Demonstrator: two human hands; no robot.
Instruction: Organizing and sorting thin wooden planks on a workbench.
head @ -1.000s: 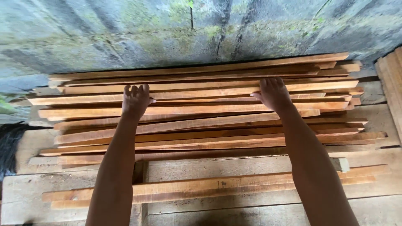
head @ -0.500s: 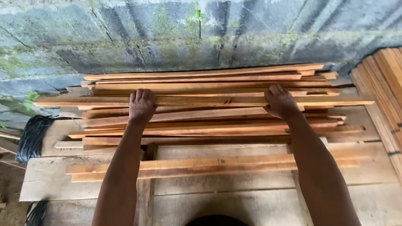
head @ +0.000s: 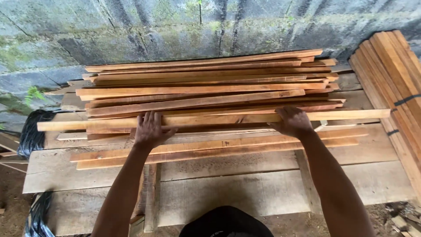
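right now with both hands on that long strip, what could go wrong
The long strip sticks out past the stack at both ends, so swinging it could hit the bundled boards on the right. The loose, uneven stack may slide if nudged. Rough sawn edges could splinter the bare left hand or right hand.

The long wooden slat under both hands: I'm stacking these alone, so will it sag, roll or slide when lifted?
The long slat looks thin and overhangs the slat pile at both ends, so it probably flexes slightly. Its flat faces make rolling unlikely. The left hand and right hand sit wide apart, so it should lift level; sawn wood likely grips well.
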